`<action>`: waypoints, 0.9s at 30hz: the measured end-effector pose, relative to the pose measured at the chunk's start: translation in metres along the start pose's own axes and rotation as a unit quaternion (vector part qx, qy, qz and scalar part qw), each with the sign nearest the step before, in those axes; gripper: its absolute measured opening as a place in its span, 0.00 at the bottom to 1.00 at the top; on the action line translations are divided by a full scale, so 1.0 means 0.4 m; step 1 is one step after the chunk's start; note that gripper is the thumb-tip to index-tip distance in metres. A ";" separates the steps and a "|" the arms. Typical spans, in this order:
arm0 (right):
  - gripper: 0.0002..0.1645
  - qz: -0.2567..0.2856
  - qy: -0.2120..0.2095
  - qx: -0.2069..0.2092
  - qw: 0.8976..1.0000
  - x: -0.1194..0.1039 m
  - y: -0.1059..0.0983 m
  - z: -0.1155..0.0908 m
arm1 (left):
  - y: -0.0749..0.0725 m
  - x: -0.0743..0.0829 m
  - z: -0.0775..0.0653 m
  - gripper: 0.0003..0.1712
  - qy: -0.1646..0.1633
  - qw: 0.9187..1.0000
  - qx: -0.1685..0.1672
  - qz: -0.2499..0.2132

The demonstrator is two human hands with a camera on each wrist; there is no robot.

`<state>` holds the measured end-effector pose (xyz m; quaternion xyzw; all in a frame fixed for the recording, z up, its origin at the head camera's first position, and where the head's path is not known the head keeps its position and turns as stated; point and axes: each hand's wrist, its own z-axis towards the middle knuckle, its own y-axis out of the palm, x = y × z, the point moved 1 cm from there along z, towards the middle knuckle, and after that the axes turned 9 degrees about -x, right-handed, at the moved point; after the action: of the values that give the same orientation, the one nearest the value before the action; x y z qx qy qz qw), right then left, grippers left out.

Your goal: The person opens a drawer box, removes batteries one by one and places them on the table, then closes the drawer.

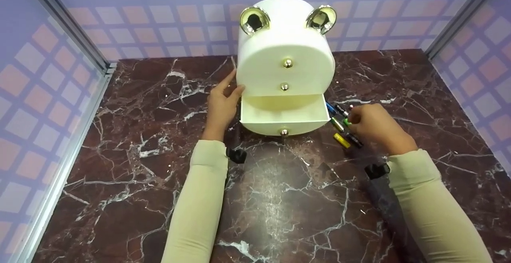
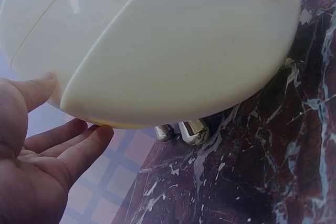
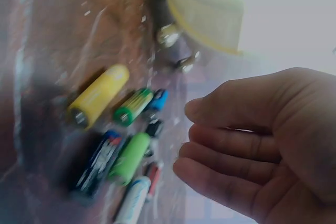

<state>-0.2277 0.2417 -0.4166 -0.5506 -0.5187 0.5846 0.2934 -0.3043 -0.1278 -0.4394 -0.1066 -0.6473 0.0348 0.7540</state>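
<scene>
A white rounded cabinet point(image 1: 285, 71) stands at the back middle of the table, its bottom drawer point(image 1: 285, 127) pulled out. My left hand point(image 1: 223, 105) rests against the cabinet's left side, thumb near the front edge and fingers fairly straight along the side. Several batteries lie to the right of the drawer: a yellow one point(image 3: 98, 97), a bright green one point(image 3: 129, 159), a dark one point(image 3: 97, 163), a white one point(image 3: 133, 201) and others. Over them hovers my right hand point(image 1: 373, 125), its fingers loosely bent. In the right wrist view nothing shows between thumb and fingers.
Two shiny gold round ornaments point(image 1: 255, 20) rise from the cabinet's top like ears. Small round knobs point(image 1: 288, 63) mark its front. Tiled walls point(image 1: 167, 23) bound the dark marbled table point(image 1: 151, 175) at the back and sides.
</scene>
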 end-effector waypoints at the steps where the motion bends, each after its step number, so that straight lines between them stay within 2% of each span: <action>1: 0.03 -0.003 -0.002 0.005 1.000 -0.008 -0.005 0.003 | 0.000 0.000 0.001 0.31 -0.001 1.000 -0.001 0.000; 9: 0.03 -0.018 -0.040 0.047 0.998 -0.079 -0.037 0.034 | -0.005 0.000 0.001 0.30 0.008 1.000 -0.001 -0.004; 18: 0.04 -0.012 -0.099 0.089 0.991 -0.163 -0.051 0.069 | -0.007 0.001 0.000 0.30 -0.006 1.000 0.001 0.003; 21: 0.06 -0.014 -0.123 0.081 0.989 -0.186 -0.046 0.085 | -0.005 0.000 0.000 0.30 -0.005 1.000 0.002 0.002; 27: 0.09 -0.007 -0.152 0.031 0.988 -0.213 -0.027 0.120 | -0.002 -0.003 -0.002 0.30 -0.005 1.000 0.001 0.001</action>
<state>-0.2568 0.1532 -0.3845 -0.4427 -0.5423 0.6753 0.2322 -0.3038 -0.1288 -0.4407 -0.1060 -0.6508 0.0366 0.7509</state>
